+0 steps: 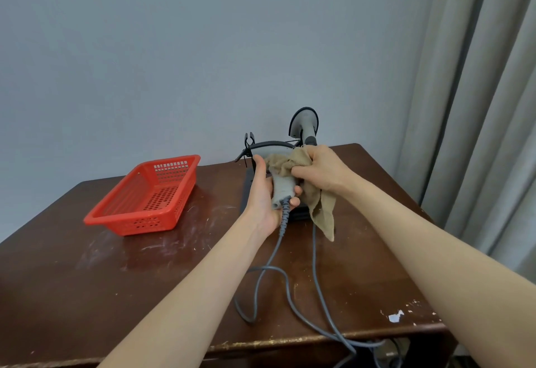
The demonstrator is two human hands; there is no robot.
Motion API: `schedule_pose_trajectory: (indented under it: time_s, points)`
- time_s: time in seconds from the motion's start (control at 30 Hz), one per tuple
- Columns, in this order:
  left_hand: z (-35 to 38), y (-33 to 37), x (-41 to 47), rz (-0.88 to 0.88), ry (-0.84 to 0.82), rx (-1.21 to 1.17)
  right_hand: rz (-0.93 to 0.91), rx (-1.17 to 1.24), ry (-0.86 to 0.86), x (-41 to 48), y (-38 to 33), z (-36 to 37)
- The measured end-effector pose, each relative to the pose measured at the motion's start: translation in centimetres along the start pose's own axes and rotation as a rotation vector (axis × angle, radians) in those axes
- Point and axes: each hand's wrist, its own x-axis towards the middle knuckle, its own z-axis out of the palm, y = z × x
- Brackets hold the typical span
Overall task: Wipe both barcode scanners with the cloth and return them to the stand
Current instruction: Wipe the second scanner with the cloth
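My left hand grips the handle of a grey barcode scanner, held above the table in front of the black stand. My right hand clutches a beige cloth and presses it onto the scanner's head, which the cloth mostly hides. A loose end of the cloth hangs down to the right. The second grey scanner sits upright in the stand's right side, behind my right hand. The stand's left clip is empty.
A red plastic basket stands on the dark wooden table to the left. Two grey cables loop across the table and drop over its front edge. A grey curtain hangs at the right.
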Motion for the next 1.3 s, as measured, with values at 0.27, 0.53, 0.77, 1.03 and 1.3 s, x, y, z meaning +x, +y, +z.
schedule_pose_trajectory:
  time_s: [0.27, 0.53, 0.77, 1.03, 1.3]
  points:
    - [-0.1, 0.4, 0.0, 0.024, 0.031, 0.023, 0.021, 0.149, -0.249, -0.4, -0.5, 0.0]
    - [-0.3, 0.3, 0.0, 0.000, -0.002, 0.001, 0.021, 0.107, -0.038, -0.2, -0.3, 0.2]
    - [-0.4, 0.0, -0.3, 0.003, 0.024, 0.046, 0.059, 0.046, -0.019, 0.2, 0.4, 0.6]
    - [-0.7, 0.0, -0.1, 0.003, -0.005, 0.078, 0.035, 0.160, -0.238, -0.7, -0.4, 0.6]
    - [-0.5, 0.2, -0.1, -0.003, -0.010, 0.101, 0.022, 0.015, 0.044, 0.7, 0.2, 0.2]
